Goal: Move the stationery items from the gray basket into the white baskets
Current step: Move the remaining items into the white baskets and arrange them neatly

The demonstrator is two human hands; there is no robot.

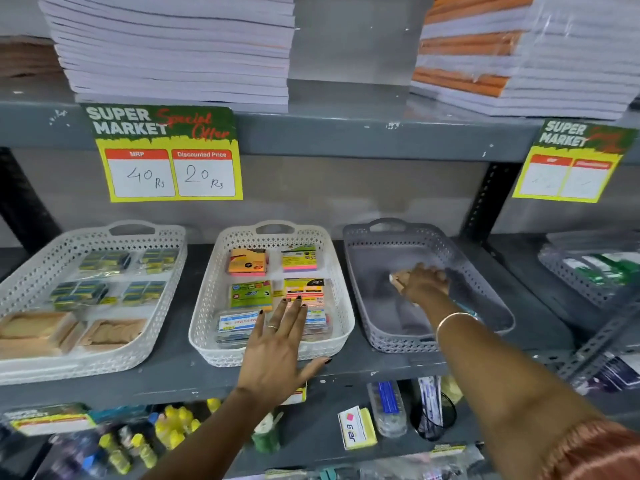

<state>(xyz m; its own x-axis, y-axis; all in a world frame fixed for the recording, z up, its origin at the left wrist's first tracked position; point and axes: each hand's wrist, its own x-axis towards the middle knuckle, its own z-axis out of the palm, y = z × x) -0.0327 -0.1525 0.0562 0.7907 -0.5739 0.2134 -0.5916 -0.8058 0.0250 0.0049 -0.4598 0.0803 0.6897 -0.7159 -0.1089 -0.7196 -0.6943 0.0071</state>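
The gray basket [377,327] stands on the shelf at the right. My right hand [424,282] is inside it, fingers closed on a small pale tan packet [398,280]; little else shows in the basket. The middle white basket [341,306] holds several bright sticky-note pads [247,261] and clear boxes [235,325]. My left hand [277,344] hovers flat over its front edge, fingers spread, holding nothing. The left white basket [162,306] holds staple packs [104,261] and tan packets [38,327].
All three baskets sit on a gray metal shelf [180,379]. Another gray basket [571,275] with wrapped goods is at the far right. Paper stacks [173,46] fill the shelf above, price cards [166,154] hang from it, and the lower shelf [311,427] holds glue bottles and packets.
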